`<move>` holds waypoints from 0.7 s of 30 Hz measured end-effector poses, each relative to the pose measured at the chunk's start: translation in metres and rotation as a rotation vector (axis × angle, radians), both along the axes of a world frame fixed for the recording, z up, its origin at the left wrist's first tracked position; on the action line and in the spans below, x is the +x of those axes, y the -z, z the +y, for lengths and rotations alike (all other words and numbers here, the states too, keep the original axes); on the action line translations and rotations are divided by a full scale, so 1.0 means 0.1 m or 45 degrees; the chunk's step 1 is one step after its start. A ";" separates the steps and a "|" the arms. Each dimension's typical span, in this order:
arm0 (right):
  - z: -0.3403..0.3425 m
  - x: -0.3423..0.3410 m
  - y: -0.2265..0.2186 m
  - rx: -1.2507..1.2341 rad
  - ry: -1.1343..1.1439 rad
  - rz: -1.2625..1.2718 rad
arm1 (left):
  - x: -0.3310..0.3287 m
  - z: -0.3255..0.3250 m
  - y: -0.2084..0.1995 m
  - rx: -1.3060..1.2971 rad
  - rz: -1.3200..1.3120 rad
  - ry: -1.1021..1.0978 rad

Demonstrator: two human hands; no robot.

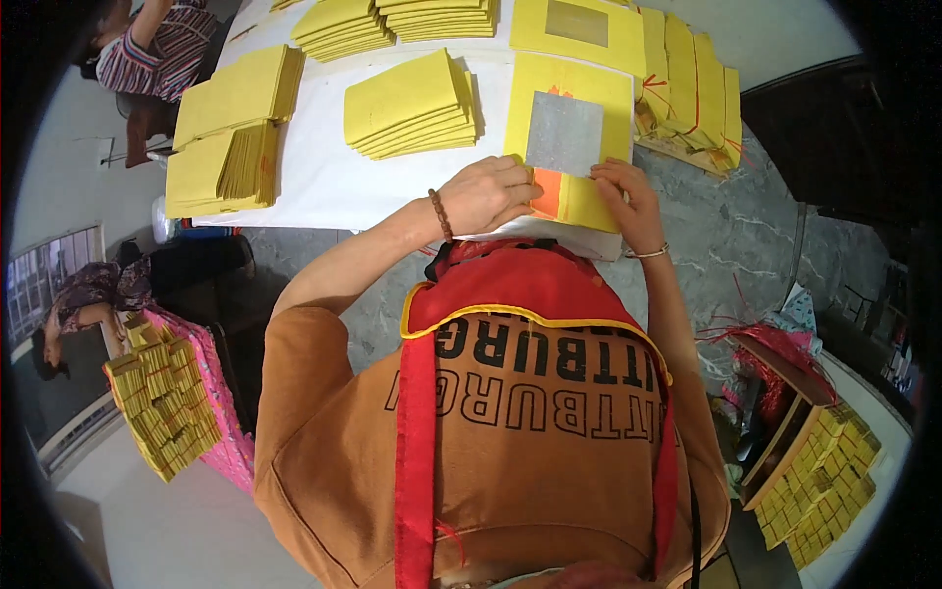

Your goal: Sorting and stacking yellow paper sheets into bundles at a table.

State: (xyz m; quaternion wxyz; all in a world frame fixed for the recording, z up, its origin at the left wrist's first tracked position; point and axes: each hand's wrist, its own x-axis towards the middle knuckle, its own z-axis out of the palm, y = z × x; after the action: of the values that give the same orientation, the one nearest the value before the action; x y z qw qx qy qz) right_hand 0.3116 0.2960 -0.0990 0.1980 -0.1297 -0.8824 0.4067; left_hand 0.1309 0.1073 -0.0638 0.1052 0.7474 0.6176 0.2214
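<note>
On a stack at the near right of the table lies a yellow joss paper sheet with a silver foil square on it. Its near edge is turned up, and an orange patch shows there. My left hand, fingers curled, grips the left end of this turned-up edge. At the opposite end, my right hand has bent fingers on the paper's right side. Left of the sheet stands a fanned pile of folded yellow papers.
More folded yellow stacks line the white table. Tied yellow bundles stand to the right. Packed yellow bundles sit at lower left, others at lower right. Two other people are on the left.
</note>
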 end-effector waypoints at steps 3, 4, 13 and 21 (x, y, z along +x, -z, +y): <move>0.04 0.04 0.10 -0.417 0.067 -0.003 | -0.07 0.08 -0.03 0.009 -0.213 0.002; 0.05 0.03 0.09 -0.498 0.065 0.029 | -0.11 0.09 -0.02 -0.077 -0.290 -0.015; 0.09 0.03 0.14 -0.669 0.068 0.063 | -0.23 0.17 -0.04 -0.410 -0.646 -0.159; 0.13 0.05 0.12 -0.586 0.005 0.011 | -0.28 0.24 0.00 -0.521 -0.783 -0.210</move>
State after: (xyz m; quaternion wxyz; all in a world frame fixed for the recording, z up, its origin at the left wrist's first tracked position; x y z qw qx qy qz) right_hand 0.3167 0.3085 -0.1114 0.1679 -0.1715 -0.7653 0.5972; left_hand 0.1028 0.1312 -0.0638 0.4145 0.5575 0.6465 0.3153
